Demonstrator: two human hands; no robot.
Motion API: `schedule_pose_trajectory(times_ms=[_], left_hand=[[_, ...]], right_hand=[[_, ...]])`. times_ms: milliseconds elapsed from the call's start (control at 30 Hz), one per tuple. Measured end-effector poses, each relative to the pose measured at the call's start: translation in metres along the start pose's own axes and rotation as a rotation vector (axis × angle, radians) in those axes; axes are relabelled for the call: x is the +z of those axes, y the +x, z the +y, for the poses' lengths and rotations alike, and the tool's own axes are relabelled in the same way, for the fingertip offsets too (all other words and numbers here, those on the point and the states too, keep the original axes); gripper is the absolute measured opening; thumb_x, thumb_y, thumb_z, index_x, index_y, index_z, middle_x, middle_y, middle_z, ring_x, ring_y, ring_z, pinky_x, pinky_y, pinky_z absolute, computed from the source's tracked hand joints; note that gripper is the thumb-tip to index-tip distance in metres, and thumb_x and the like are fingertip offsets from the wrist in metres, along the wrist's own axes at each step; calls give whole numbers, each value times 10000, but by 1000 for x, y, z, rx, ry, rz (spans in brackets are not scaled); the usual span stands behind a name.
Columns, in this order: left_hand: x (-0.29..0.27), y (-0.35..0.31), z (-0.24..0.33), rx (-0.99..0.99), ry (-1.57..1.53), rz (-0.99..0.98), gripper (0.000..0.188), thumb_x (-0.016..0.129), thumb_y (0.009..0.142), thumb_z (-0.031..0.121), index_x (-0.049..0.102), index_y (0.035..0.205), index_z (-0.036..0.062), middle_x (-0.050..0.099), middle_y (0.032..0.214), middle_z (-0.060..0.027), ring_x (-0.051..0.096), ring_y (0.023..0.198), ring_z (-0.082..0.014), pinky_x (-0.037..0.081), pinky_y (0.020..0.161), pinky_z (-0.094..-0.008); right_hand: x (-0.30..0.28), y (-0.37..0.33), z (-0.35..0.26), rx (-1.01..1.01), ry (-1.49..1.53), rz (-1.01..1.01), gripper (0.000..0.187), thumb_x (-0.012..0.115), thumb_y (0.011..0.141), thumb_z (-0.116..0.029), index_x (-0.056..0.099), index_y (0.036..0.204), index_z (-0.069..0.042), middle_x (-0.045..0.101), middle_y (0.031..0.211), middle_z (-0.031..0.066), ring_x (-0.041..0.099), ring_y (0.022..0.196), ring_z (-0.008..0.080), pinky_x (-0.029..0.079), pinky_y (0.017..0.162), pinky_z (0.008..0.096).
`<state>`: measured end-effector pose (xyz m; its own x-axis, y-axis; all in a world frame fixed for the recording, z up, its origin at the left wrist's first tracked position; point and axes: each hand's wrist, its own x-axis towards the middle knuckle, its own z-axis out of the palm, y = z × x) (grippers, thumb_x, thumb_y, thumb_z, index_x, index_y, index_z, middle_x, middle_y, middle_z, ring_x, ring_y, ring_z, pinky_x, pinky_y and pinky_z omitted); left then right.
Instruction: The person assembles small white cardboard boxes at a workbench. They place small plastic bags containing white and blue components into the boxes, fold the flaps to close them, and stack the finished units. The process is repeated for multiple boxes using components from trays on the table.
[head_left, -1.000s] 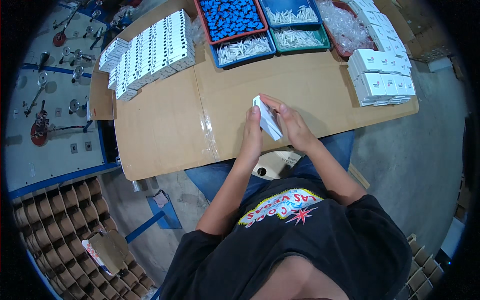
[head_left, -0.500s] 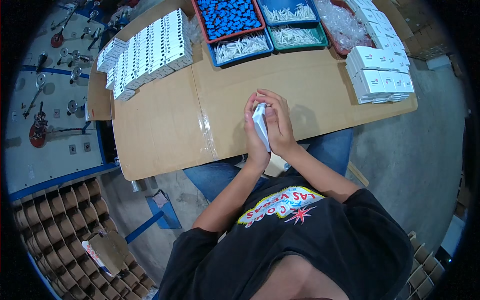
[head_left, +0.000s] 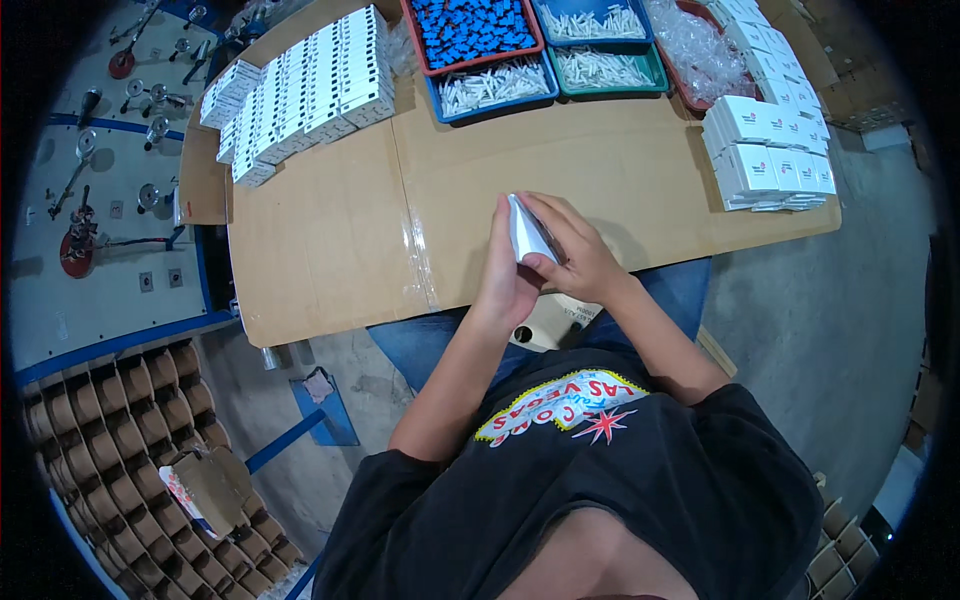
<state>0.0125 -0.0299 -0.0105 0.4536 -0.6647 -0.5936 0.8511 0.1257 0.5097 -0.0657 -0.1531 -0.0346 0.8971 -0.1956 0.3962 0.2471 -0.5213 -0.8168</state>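
Observation:
Between my two hands, above the near edge of the cardboard-covered table, is a small white folding carton. My left hand holds its left side, with the fingers pointing up along it. On the other side my right hand grips it, the fingers over the far part and the thumb on the near part. A dark gap shows along the carton's right side. Its contents, if any, cannot be made out.
White cartons with dark holes stand in rows at left; other white cartons are stacked at right. Trays at the back hold blue pieces, white sticks and clear plastic bags. Below my hands sits a brown box.
The carton has turned in my hands and shows a broader white face. My right hand has moved slightly down and right. More of the brown box shows below.

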Motion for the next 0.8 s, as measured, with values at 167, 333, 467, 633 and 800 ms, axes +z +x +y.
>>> schedule_pose_trajectory(times_ms=[167, 333, 467, 633, 800], left_hand=[[1, -8, -2, 22, 49, -42, 620, 418, 1040, 661, 519, 1384, 155, 634, 1210, -63, 643, 1126, -217, 551, 922, -414], [13, -21, 4, 40, 79, -48, 670, 414, 1031, 686, 526, 1368, 118, 637, 1166, -50, 642, 1084, -168, 527, 930, -366], [14, -19, 0, 67, 104, -4, 643, 416, 1039, 673, 543, 1333, 115, 638, 1138, -42, 639, 1044, -150, 512, 916, -351], [15, -18, -6, 142, 141, 43, 592, 413, 1053, 644, 571, 1230, 102, 643, 1033, -29, 632, 922, -121, 512, 813, -316], [9, -17, -12, 175, 147, 39, 571, 464, 1042, 634, 543, 1298, 130, 617, 1080, -10, 614, 971, -122, 511, 852, -324]], right_hand=[[0, 1, 4, -110, -50, 7, 720, 696, 948, -416, 508, 1439, 76, 536, 1453, 247, 560, 1304, 406, 466, 1081, 438], [-3, 3, 4, -161, -84, 7, 739, 557, 1022, -507, 489, 1463, 81, 521, 1479, 278, 543, 1334, 427, 440, 1112, 458], [0, 5, 4, -190, -82, 46, 717, 457, 1067, -506, 488, 1455, 96, 533, 1460, 301, 554, 1329, 449, 443, 1111, 473], [6, 1, 4, -173, -66, 74, 714, 361, 1099, -497, 481, 1449, 113, 539, 1446, 315, 560, 1326, 466, 459, 1101, 471], [12, -2, 4, -189, -50, 105, 721, 316, 1109, -491, 475, 1445, 127, 541, 1445, 315, 576, 1308, 467, 478, 1083, 461]])
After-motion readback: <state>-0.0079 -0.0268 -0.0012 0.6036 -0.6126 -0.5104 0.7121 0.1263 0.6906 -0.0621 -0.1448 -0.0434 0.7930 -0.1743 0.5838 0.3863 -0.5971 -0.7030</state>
